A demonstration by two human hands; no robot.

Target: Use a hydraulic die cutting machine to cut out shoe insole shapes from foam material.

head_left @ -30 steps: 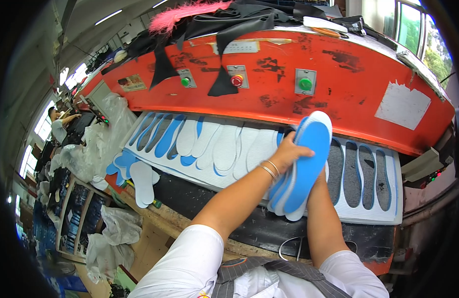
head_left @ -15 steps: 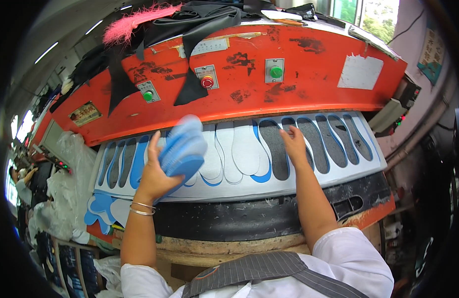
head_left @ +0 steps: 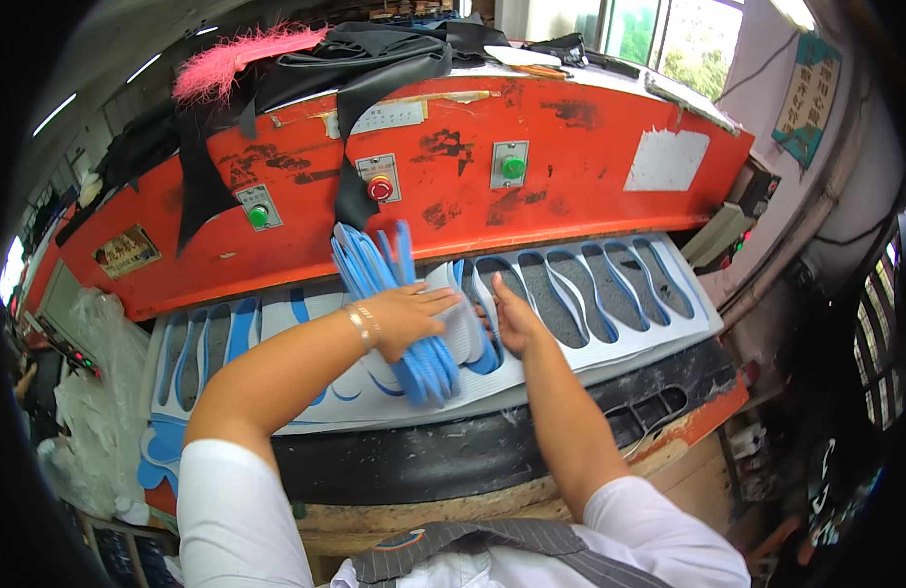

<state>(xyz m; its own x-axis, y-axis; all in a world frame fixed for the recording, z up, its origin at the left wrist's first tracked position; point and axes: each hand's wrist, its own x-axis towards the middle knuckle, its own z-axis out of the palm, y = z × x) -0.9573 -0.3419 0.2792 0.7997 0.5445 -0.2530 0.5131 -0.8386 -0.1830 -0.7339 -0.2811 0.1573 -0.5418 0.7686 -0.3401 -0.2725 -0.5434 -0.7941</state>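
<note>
My left hand (head_left: 406,318) is closed round a thick stack of blue-and-white foam insoles (head_left: 428,370), held edge-on and tilted above the cut sheet. Its fingers reach across the stack toward some white insoles (head_left: 461,328) lying in the sheet. Just right of those, my right hand (head_left: 517,318) has its thumb raised and its fingers apart, close to or touching the insoles' edge. The white foam sheet (head_left: 595,341) has a row of sole-shaped cutouts with blue edges; dark grey shows through several on the right. The left palm and part of the stack are hidden.
Behind the sheet rises a red machine front (head_left: 580,186) with green buttons (head_left: 513,168) and a red button (head_left: 379,188). Black material (head_left: 203,186) hangs over it. More blue insoles (head_left: 162,446) lie at the left corner, near clear plastic (head_left: 105,382). A black bar (head_left: 473,456) borders the near side.
My left hand has swung right with the stack, which has turned edge-on. My right hand has come left and nearer, beside the white insoles. The view has shifted slightly.
</note>
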